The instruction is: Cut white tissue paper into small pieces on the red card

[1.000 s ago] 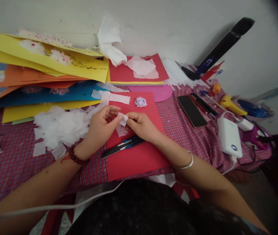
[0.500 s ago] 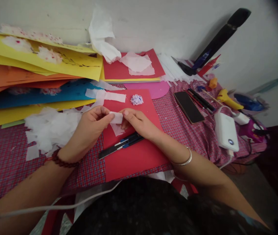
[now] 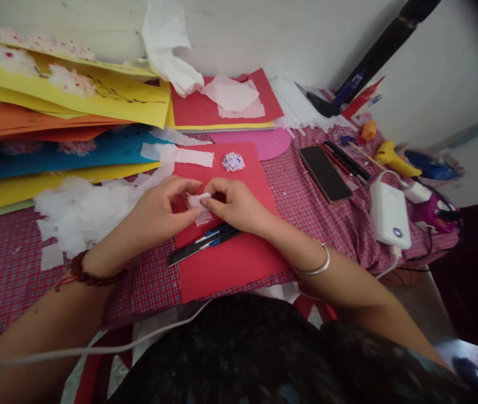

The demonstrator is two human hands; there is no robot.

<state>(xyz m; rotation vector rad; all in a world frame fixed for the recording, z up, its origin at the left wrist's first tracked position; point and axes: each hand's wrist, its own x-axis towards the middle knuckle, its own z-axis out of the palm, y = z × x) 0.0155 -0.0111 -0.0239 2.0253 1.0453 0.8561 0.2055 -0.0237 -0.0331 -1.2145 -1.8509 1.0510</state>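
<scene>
A small white piece of tissue paper [image 3: 197,200] is pinched between the thumb and fingers of my right hand [image 3: 239,206], over a red sheet [image 3: 230,269]. My left hand [image 3: 165,205] is beside it, thumb and forefinger apart, the thumb tip close to the paper's left edge; whether they touch I cannot tell. Another thin white piece [image 3: 204,220] lies just below, partly hidden. A black craft knife [image 3: 188,251] rests on the sheet under my right hand, alongside a blue-and-black tool. Farther up sits a fluffy white and purple paper tuft [image 3: 233,161].
White tissue scraps [image 3: 77,210] are heaped at the left. Coloured sheets [image 3: 108,101] are stacked behind them. On the checked cloth at the right are a phone [image 3: 325,173], pens [image 3: 347,163], a white power bank [image 3: 389,216] and a yellow glue gun [image 3: 396,159].
My left thumb and forefinger have parted from their pinch on the white paper. My right thumb has moved over the paper. The whole view has shifted slightly.
</scene>
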